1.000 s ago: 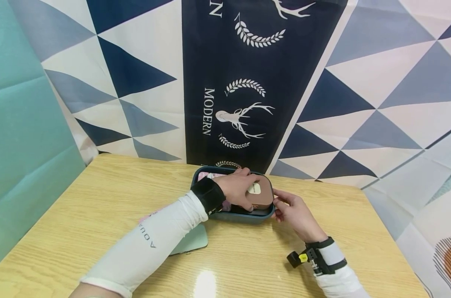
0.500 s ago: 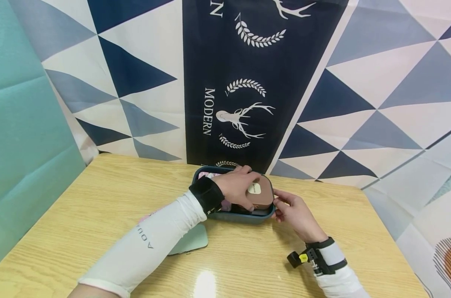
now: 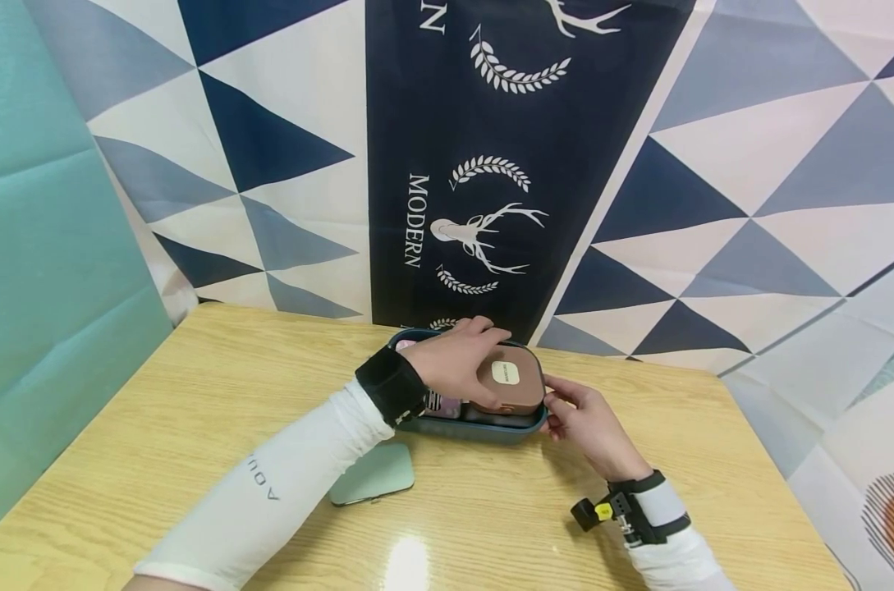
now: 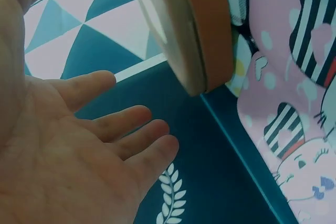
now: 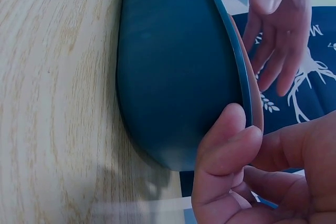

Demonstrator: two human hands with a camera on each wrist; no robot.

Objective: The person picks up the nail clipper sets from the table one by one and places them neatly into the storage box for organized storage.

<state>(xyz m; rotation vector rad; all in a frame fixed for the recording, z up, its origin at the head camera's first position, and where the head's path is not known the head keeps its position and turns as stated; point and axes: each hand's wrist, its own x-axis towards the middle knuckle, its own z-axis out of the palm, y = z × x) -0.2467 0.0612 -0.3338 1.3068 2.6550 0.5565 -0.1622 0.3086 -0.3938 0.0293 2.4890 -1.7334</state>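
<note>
A blue bin [image 3: 483, 432] stands on the table near the patterned backdrop. At its right end lies a brown case [image 3: 524, 390] with a cream label; a pink patterned pouch [image 4: 262, 87] fills the left part. Fingers spread and relaxed, my left hand [image 3: 452, 359] is over the bin at the case's left side, its thumb by the front edge; whether it touches the case I cannot tell. My right hand [image 3: 587, 427] pinches the bin's right rim, and in the right wrist view its fingers are curled at the edge of the blue bin [image 5: 178, 66].
A mint-green flat case [image 3: 376, 474] lies on the wooden table [image 3: 476, 525], in front of the bin and beside my left sleeve. Behind the bin the patterned cloth [image 3: 306, 279] rises along the table's back edge.
My left hand has shifted left and slightly back, off the top of the brown case, showing more of it. The right hand keeps its hold on the rim.
</note>
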